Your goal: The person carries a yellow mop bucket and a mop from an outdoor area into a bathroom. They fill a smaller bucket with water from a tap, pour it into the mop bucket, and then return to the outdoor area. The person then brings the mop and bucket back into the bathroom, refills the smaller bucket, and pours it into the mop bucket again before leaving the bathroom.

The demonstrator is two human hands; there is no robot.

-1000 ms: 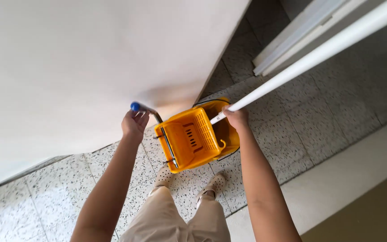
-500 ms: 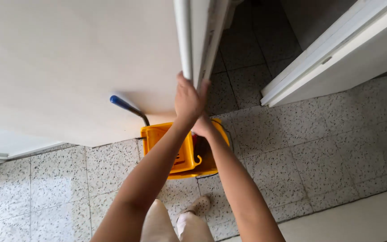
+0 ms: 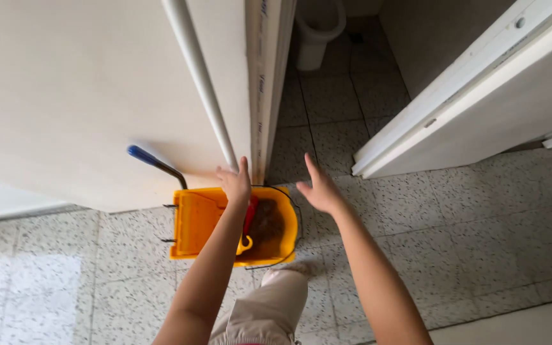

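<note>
Change: half a second ago both hands were raised together at the edge of the white door; now they have dropped apart, and the view has tipped to take in more of the stall beyond.
Head view, left hand: the left hand [image 3: 236,183] is wrapped loosely around the foot of the white mop handle [image 3: 200,83], fingers curled on it just above the bucket.
Head view, right hand: the right hand [image 3: 319,188] hangs spread wide and holds nothing, palm turned toward the door edge, just right of the bucket and apart from it.
Mop handle: a long pale pole running up and to the left across the face of the white door [image 3: 84,89], its lower end dropping into the bucket.
Bucket: the yellow mop bucket [image 3: 190,233] stands on the speckled tile floor [image 3: 467,223], right in front of the person's feet and against the bottom of the door.
Bucket contents: the right half holds dark, murky water with the mop's red fitting [image 3: 250,214] sunk in it; the left half is the yellow wringer panel.
Wringer lever: a dark lever with a blue grip [image 3: 140,153] sticks up to the left out of the wringer.
Beyond the door: a gap opens onto a tiled stall with a white toilet [image 3: 319,25] at the top.
Right side: a white partition [image 3: 480,96] slants across.
Below: the person's beige trouser leg [image 3: 269,313] and a shoe by the bucket.
</note>
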